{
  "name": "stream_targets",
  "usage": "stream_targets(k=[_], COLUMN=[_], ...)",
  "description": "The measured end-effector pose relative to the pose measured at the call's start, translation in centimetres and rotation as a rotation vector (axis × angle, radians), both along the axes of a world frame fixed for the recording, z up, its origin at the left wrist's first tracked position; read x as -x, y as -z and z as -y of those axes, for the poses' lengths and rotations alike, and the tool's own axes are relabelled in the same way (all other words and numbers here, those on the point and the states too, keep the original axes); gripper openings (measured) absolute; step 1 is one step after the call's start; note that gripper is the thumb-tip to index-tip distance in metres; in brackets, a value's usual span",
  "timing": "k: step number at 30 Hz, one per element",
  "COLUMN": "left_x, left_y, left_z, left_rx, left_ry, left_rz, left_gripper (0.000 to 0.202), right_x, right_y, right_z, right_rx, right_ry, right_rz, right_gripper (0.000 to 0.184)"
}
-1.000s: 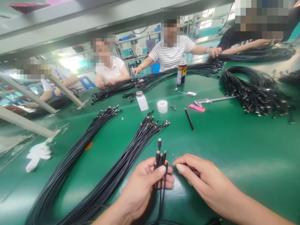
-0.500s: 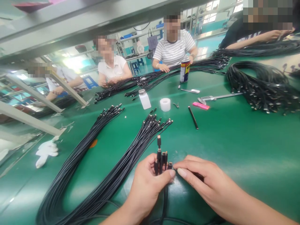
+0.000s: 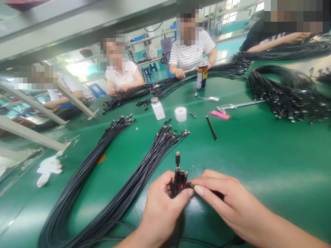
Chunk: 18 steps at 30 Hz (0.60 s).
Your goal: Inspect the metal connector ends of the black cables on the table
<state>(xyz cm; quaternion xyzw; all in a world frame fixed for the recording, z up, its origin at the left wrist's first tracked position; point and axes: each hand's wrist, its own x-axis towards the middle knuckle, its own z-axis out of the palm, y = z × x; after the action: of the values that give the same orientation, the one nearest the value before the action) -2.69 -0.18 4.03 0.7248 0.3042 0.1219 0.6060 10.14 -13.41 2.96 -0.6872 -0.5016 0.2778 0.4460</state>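
My left hand [image 3: 165,203] is closed around several black cables, whose USB-type connectors [image 3: 177,175] point up between thumb and fingers. One connector stands higher than the others. My right hand [image 3: 224,196] is closed in a pinch on a slim dark object [image 3: 218,194], mostly covered by the fingers; its kind is unclear. Its fingertips meet a connector at my left thumb tip, and that connector is largely hidden. Left of my hands, a long looped bundle of black cables [image 3: 124,196] lies on the green table [image 3: 271,165].
Ahead lie a white bottle [image 3: 158,109], a tape roll [image 3: 180,114], a black pen-like stick [image 3: 212,128], a pink piece [image 3: 219,115], a caliper [image 3: 240,105] and a spray can [image 3: 202,75]. A white glove [image 3: 49,168] lies left. Co-workers sit across, beside more cable bundles [image 3: 281,93].
The connector by my left thumb, upright and visible earlier, is now mostly covered by my right fingertips. The other held connectors have shifted slightly right and down. The view has moved a little.
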Motion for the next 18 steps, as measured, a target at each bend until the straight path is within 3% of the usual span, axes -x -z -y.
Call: stream_targets(k=[5, 10, 15, 18], left_x=[-0.2, -0.4, -0.7, -0.6], left_y=[0.8, 1.2, 0.9, 0.8], left_z=[-0.5, -1.2, -1.4, -1.2], left_rx=[0.283, 0.406, 0.548, 0.621], left_ry=[0.050, -0.030, 0.020, 0.066], left_rz=[0.073, 0.117, 0.156, 0.166], left_gripper=[0.025, 0.031, 0.031, 0.030], right_x=[0.1, -0.1, -0.3, -0.2], right_y=[0.2, 0.1, 0.4, 0.8], right_z=[0.3, 0.3, 0.2, 0.3], right_rx=[-0.066, 0.000, -0.031, -0.074], right_ry=[0.037, 0.064, 0.117, 0.129], right_rz=[0.029, 0.076, 0.090, 0.088], right_gripper=[0.021, 0.032, 0.017, 0.035])
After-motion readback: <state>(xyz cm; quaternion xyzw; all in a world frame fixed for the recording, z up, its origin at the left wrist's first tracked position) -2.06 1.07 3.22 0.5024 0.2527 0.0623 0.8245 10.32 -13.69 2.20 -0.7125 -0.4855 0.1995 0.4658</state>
